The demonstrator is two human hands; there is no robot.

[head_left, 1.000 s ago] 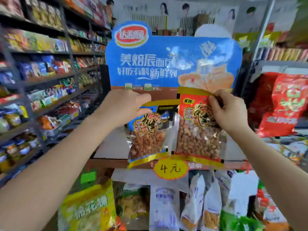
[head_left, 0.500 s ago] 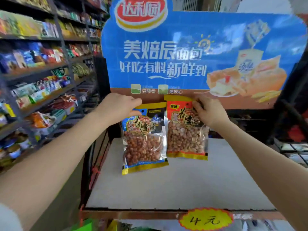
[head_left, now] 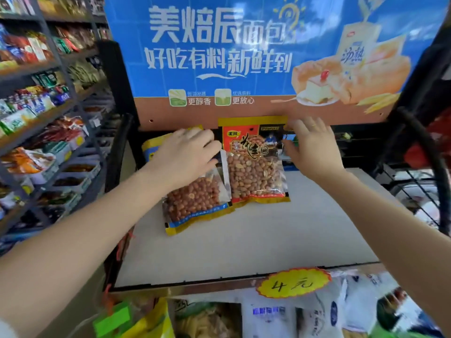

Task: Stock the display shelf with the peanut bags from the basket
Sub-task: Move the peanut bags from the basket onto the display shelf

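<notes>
Two peanut bags lie at the back of the white display shelf [head_left: 244, 245]. The blue-and-yellow peanut bag [head_left: 195, 203] lies tilted on the left, and my left hand [head_left: 185, 154] covers its top and holds it. The red-and-yellow peanut bag [head_left: 256, 167] stands beside it, leaning against the back under the blue bread poster. My right hand [head_left: 312, 150] hovers just right of the red bag, fingers spread, holding nothing. The basket is not in view.
A yellow "4" price tag [head_left: 292, 285] hangs on the shelf's front edge. Below it sit several snack bags [head_left: 273, 315]. A long aisle rack of snacks [head_left: 48, 118] runs along the left. A black wire rack [head_left: 424, 181] stands at the right.
The view has come closer to the shelf. My right hand has let go of the red bag, which now leans at the back. My left hand has lowered the blue bag onto the shelf.
</notes>
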